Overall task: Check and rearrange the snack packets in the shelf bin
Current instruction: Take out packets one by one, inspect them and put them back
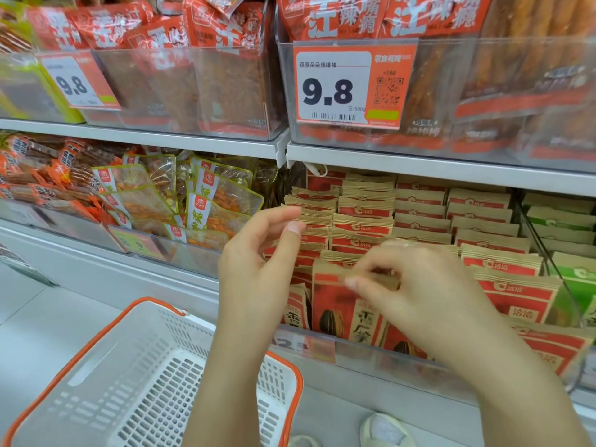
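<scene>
the shelf bin point(354, 353) holds upright rows of snack packets point(364, 221); light, crinkly, soft-sided by the look; the right hand point(416, 285) pinches the front packet point(335, 311) by its stiff top seal; the left hand point(258, 256) hovers loosely curled, holding nothing.

Red-and-kraft snack packets point(419, 217) upright in rows, filling clear shelf bin point(354, 353); front packet point(342, 304) at 6 o'clock, raised above neighbours.

shelving: white metal shelves point(193, 141), two tiers | floor: pale, possibly tile point(19, 304) | light: bright, even
</scene>
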Available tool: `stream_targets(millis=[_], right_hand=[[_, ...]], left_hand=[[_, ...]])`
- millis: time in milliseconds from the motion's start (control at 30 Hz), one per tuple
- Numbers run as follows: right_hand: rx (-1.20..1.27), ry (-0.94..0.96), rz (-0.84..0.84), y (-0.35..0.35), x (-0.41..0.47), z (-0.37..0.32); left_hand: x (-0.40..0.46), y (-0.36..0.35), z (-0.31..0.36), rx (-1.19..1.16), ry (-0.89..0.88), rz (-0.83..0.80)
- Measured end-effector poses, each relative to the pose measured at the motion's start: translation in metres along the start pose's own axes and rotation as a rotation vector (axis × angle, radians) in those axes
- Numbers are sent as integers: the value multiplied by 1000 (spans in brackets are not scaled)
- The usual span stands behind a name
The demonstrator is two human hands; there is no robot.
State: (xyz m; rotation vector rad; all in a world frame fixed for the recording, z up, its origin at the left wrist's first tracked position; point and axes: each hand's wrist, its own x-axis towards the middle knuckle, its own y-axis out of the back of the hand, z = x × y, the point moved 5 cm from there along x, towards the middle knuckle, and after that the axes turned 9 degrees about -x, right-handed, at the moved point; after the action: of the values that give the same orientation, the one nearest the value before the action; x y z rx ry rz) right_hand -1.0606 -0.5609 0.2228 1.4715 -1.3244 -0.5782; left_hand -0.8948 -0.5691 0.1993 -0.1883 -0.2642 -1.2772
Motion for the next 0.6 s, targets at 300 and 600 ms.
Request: stream_targets(millis=[300, 600], right_hand=[[999, -275, 705, 22, -8, 39], [1357, -310, 519, 16, -2, 41]], left_hand=[[-10, -25, 7, -134, 89, -353], [-18, -37, 2, -280, 190, -403]])
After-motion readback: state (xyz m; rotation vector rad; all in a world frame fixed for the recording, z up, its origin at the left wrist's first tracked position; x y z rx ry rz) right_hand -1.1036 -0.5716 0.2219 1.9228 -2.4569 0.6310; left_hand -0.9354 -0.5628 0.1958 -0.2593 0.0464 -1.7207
